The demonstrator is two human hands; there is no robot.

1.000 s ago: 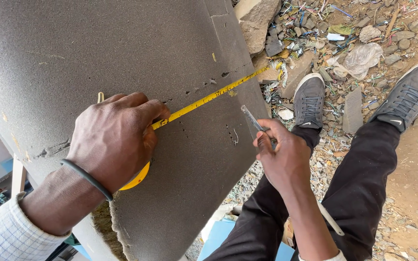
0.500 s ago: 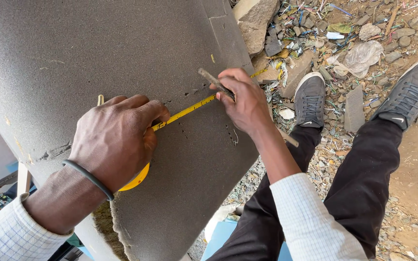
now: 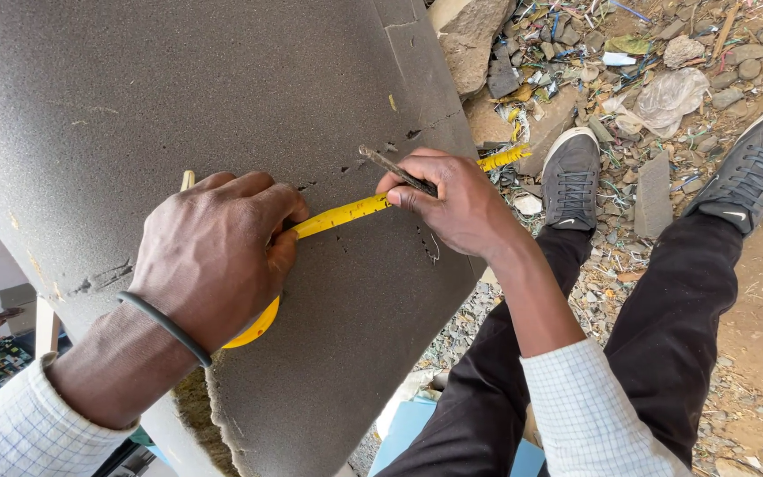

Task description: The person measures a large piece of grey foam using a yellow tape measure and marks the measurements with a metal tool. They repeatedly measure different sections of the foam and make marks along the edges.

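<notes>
My left hand [image 3: 214,256] is closed over the yellow tape measure case [image 3: 253,327], pressing it flat against the big grey foam sheet [image 3: 178,97] that slopes across my lap; only the lower rim of the case shows below my palm. A dark band [image 3: 165,327] sits around that wrist. From under my fingers the yellow tape blade [image 3: 346,214] runs up and to the right across the foam, passes beneath my right hand [image 3: 457,203], and comes out again at the sheet's right edge, where its end looks a little crumpled.

My right hand is pinched shut around a thin dark marking tool [image 3: 395,170] (a pencil or a nail, I cannot tell which), with the thumb tip pressed down on the tape. The tool lies slanted, its free end pointing up and left over the foam, just beside a row of small dark pricks in the surface.

The foam's near edge is torn and ragged, showing a yellowish core [image 3: 192,406]. Past the sheet, to the right, my legs in black trousers [image 3: 664,318] stretch out to grey shoes [image 3: 571,177] on dirt ground strewn with stones, bits of plastic and coloured scraps [image 3: 646,97]. A blue object [image 3: 399,433] shows under my near leg.
</notes>
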